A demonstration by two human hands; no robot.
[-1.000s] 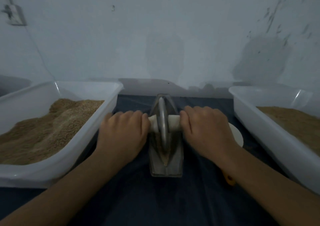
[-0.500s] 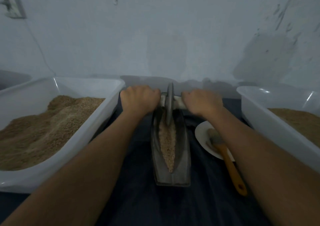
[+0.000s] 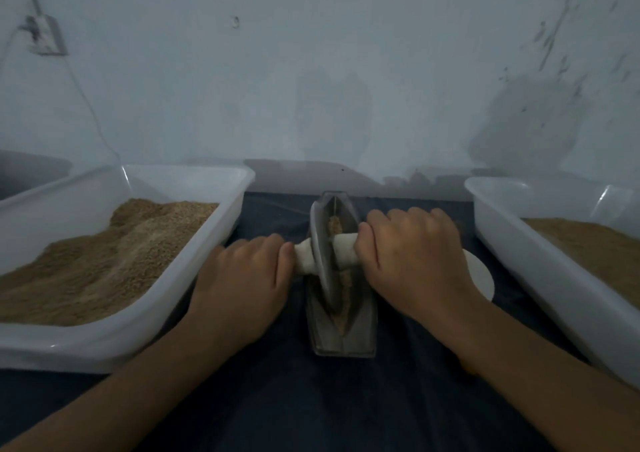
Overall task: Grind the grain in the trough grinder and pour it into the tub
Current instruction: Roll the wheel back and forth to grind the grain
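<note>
A narrow metal trough grinder [image 3: 360, 330] lies lengthwise on the dark cloth in the middle. A metal wheel [image 3: 323, 261] stands in it on a white axle handle [image 3: 341, 252], tilted a little to the left. Brown grain [image 3: 344, 295] lines the trough under and beyond the wheel. My left hand [image 3: 242, 278] grips the left end of the handle and my right hand [image 3: 412, 261] grips the right end. A white tub [image 3: 194, 278] heaped with brown grain stands to the left. Another white tub [image 3: 512, 243] holding brown meal stands to the right.
A white plate [image 3: 479, 271] lies on the cloth right of the trough, mostly hidden by my right arm. A pale wall rises close behind the table. A dark cloth [image 3: 311, 399] covers the table in front of the trough.
The wheel has rolled back from the far end of the trough toward me, to about its middle. Both hands came back with the handle. My right arm now hides the brush on the plate.
</note>
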